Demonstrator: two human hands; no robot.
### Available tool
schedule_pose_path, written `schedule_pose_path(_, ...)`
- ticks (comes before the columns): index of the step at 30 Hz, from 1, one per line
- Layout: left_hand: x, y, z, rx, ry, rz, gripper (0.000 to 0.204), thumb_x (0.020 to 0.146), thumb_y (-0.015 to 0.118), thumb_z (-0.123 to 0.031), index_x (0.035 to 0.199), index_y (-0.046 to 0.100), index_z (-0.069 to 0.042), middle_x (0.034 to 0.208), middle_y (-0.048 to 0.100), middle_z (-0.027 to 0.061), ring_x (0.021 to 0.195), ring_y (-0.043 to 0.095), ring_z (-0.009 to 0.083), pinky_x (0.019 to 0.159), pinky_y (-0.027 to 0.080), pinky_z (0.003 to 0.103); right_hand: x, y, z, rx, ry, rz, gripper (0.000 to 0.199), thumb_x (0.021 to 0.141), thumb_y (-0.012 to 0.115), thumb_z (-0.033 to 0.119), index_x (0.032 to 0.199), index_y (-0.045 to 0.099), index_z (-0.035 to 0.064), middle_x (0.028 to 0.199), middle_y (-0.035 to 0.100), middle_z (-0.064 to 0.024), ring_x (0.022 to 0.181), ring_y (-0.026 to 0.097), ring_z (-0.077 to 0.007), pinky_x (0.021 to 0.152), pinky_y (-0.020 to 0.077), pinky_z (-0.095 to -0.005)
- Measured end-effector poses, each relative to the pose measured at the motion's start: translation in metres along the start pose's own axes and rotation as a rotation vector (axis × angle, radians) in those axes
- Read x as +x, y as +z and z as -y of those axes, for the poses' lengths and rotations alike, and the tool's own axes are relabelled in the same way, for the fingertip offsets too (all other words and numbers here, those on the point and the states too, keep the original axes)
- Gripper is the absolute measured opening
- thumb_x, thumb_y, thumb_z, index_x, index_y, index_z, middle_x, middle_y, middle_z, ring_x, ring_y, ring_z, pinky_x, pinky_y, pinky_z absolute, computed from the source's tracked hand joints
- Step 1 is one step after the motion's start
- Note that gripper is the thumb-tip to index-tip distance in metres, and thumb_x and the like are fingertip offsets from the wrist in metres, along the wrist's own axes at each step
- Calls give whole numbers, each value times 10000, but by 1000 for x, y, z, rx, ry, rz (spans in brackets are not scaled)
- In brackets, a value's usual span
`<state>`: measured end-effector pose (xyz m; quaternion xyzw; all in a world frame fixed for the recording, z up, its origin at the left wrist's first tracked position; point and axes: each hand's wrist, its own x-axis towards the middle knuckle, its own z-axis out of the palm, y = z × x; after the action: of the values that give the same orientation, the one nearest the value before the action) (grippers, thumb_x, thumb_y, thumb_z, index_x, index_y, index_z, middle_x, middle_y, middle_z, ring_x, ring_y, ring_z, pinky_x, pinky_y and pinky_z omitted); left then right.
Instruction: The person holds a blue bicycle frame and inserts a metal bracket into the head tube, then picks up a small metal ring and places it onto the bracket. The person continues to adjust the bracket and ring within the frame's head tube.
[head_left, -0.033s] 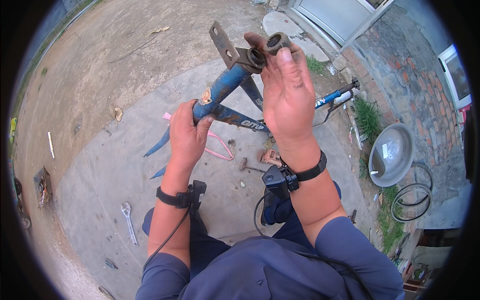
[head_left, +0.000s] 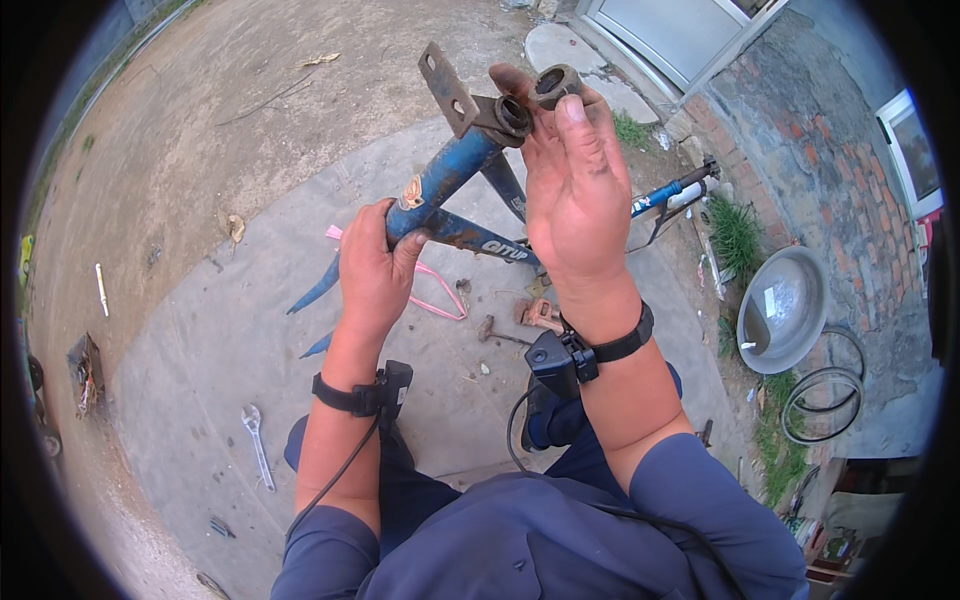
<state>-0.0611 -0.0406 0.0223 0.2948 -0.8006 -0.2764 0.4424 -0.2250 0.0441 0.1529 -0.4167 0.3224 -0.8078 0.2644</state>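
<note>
A blue, worn bicycle frame (head_left: pixel 455 172) is held up in front of me, tilted toward the upper right. My left hand (head_left: pixel 372 268) is wrapped round the lower end of its thick head tube. A flat rusty bracket (head_left: pixel 446 90) with holes sticks up at the tube's top end, beside a dark round opening. Just right of that opening, my right hand (head_left: pixel 580 190) holds a rusty, thick ring (head_left: pixel 556 84) between thumb and fingers. The ring is apart from the tube, and its hole faces me.
An adjustable wrench (head_left: pixel 257 446) lies on the concrete at left. Between my feet and the frame are a hammer (head_left: pixel 488 329) and a pink strap (head_left: pixel 440 298). A blue pump-like tube (head_left: pixel 668 197), a metal basin (head_left: pixel 784 310) and bicycle tyres (head_left: pixel 822 405) are at right.
</note>
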Motion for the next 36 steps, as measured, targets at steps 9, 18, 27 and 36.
schedule_pose_path(9, 1, 1, 2, 4, 6, -2, 495, 912, 756, -378, 1206, 603, -11, 934, 601, 136, 799, 565, 335, 746, 452, 433, 3, 0, 3, 26, 48, -1, 341, 1107, 513, 266, 1316, 498, -3, 1346, 612, -218, 1215, 578, -205, 1119, 405, -387)
schedule_pose_path(18, 1, 1, 4, -6, 3, 1, 502, 909, 758, -381, 1210, 602, -11, 930, 595, 137, 800, 562, 338, 753, 449, 433, 9, -10, -1, 12, -24, -25, 313, 1099, 464, 277, 1245, 623, 51, 1385, 624, -240, 1331, 569, -324, 1154, 398, -430)
schedule_pose_path(27, 1, 1, 4, -24, -10, 13, 521, 916, 747, -408, 1219, 602, -9, 944, 604, 140, 813, 567, 342, 753, 450, 431, 21, -56, 25, 190, 139, -303, 263, 971, 526, 162, 1200, 599, 55, 1206, 669, -163, 1036, 662, -278, 769, 518, -367)
schedule_pose_path(36, 1, 1, 3, -36, -14, 7, 521, 912, 754, -400, 1218, 600, -7, 943, 601, 140, 818, 565, 341, 748, 452, 434, 32, -53, 32, -501, 62, 314, 531, 836, 874, 163, 1332, 698, 92, 833, 509, 71, 670, 426, -20, 581, 317, -181)
